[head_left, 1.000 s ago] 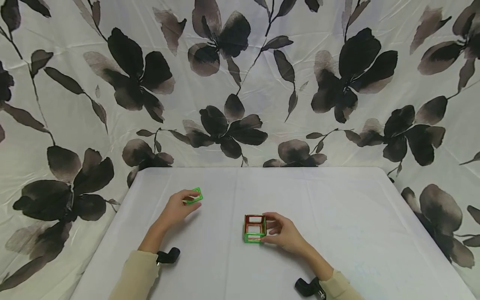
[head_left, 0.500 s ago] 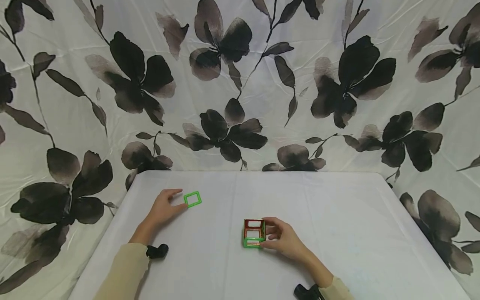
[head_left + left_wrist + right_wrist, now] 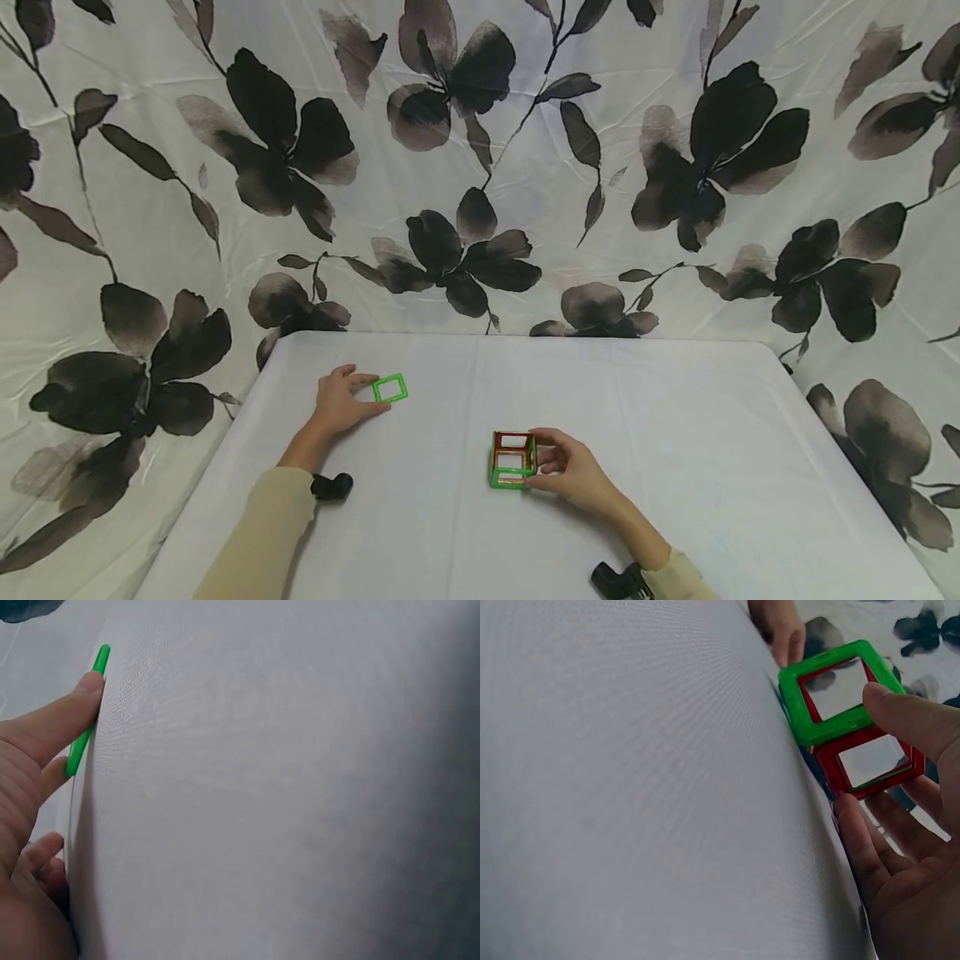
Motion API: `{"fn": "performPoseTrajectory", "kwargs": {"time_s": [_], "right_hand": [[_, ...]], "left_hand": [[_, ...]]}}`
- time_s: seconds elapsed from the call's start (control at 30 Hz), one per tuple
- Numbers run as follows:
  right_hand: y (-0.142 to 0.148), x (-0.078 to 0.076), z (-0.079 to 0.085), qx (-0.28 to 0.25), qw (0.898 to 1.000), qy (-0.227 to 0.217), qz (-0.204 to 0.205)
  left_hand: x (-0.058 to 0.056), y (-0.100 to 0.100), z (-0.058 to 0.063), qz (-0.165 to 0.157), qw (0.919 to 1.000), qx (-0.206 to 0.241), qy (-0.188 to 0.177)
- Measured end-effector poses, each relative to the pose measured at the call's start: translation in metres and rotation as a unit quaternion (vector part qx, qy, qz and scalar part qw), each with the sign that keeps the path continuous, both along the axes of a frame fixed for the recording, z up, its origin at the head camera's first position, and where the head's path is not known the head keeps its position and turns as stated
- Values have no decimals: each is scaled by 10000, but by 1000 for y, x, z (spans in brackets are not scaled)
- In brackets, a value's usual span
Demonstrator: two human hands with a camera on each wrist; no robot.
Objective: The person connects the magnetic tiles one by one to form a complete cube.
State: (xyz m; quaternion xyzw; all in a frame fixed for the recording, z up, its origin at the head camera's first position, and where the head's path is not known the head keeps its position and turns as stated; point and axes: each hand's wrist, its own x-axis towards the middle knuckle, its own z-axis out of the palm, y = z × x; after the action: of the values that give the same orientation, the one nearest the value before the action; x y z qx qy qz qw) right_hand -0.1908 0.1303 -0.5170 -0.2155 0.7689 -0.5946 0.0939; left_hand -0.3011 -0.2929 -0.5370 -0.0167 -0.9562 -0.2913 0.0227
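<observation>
A green square magnetic tile [image 3: 404, 387], a hollow frame, lies at the back left of the white table. My left hand [image 3: 343, 406] has its thumb and index finger at two edges of this tile; seen edge-on in the left wrist view, the tile [image 3: 81, 750] sits between thumb and finger. Right of the middle stands a small box [image 3: 512, 472] built of red and green magnetic tiles, with an open top. My right hand [image 3: 573, 475] grips its right side, thumb at the near corner and fingers behind. In the right wrist view, the thumb presses the box's green tile [image 3: 832, 727].
White cloth covers the table [image 3: 675, 433]. Behind it hangs a white curtain [image 3: 570, 192] with dark flowers. A black wrist camera [image 3: 333, 487] sits on the left wrist, another black wrist camera [image 3: 615, 579] on the right.
My left hand lowered the green tile onto the table and loosened its fingers from it. Now thumb and index finger are back at its edges. The right hand stays on the box.
</observation>
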Motion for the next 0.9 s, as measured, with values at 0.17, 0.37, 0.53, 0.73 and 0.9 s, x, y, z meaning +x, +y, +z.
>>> {"fn": "performPoseTrajectory", "kwargs": {"time_s": [0.17, 0.37, 0.53, 0.73, 0.9], "right_hand": [[-1, 3, 11, -92, 9999, -52, -4], [-1, 4, 10, -142, 9999, -9, -15], [-1, 5, 9, -96, 10000, 24, -3], [0, -1, -4, -42, 10000, 54, -57], [2, -8, -22, -62, 9999, 32, -99]], "left_hand": [[2, 4, 2, -52, 9994, 298, 186], [14, 16, 15, -115, 9909, 1342, 29], [26, 32, 24, -180, 9870, 1595, 90], [41, 58, 37, -414, 9829, 1740, 444], [55, 79, 46, -578, 9826, 1682, 533]]}}
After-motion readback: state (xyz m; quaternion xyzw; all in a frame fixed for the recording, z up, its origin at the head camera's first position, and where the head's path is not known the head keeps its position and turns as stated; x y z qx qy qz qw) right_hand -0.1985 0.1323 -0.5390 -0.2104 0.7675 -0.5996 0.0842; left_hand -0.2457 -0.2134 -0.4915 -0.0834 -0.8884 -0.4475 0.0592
